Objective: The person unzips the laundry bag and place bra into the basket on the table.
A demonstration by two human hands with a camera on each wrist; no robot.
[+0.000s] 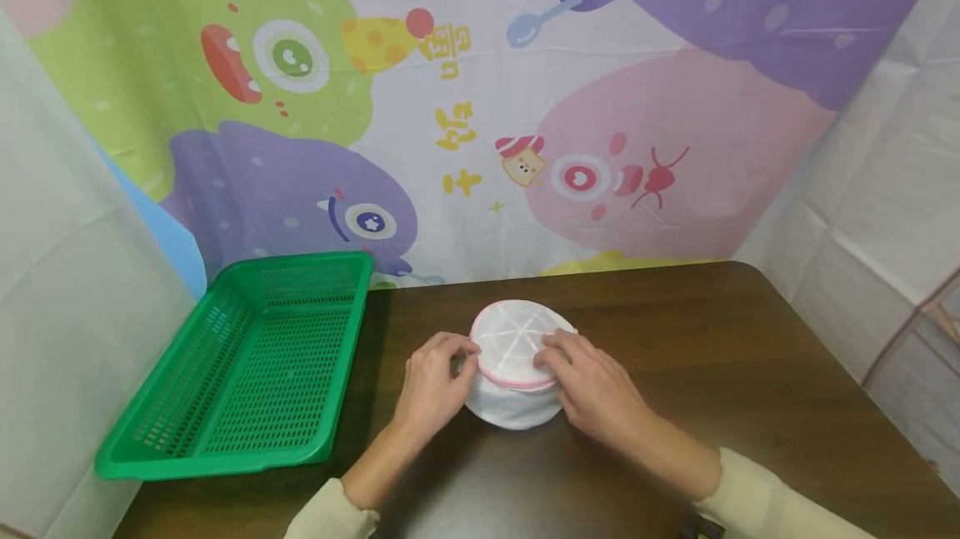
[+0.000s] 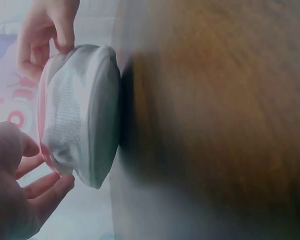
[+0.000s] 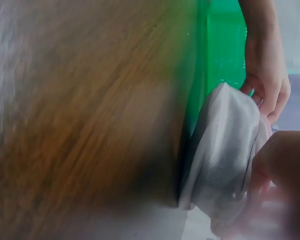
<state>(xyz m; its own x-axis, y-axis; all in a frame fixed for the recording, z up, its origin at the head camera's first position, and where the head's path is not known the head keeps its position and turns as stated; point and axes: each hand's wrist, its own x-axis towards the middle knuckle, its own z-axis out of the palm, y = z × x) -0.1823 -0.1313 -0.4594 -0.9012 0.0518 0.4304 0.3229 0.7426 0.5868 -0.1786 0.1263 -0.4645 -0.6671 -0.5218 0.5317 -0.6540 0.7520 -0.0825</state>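
Note:
A round white mesh laundry bag [image 1: 510,339] with pink trim around its top stands on the dark table, its lid lined with white strips that meet in the middle. In the head view my left hand [image 1: 433,385] pinches the left side of the rim between thumb and fingers. Opposite it, my right hand [image 1: 602,393] grips the right edge, fingertips bent over the lid and thumb low on the side. The soft mesh wall of the bag [image 2: 72,115] looks creased in the left wrist view. Fingers of the near hand are blurred in the right wrist view.
A green plastic basket [image 1: 341,406] with slotted walls stands on the left of the wooden table [image 1: 675,331]. Behind the table hangs a cloth [image 1: 480,231] printed with cartoon monsters. A small dark object [image 1: 701,529] shows at the front edge.

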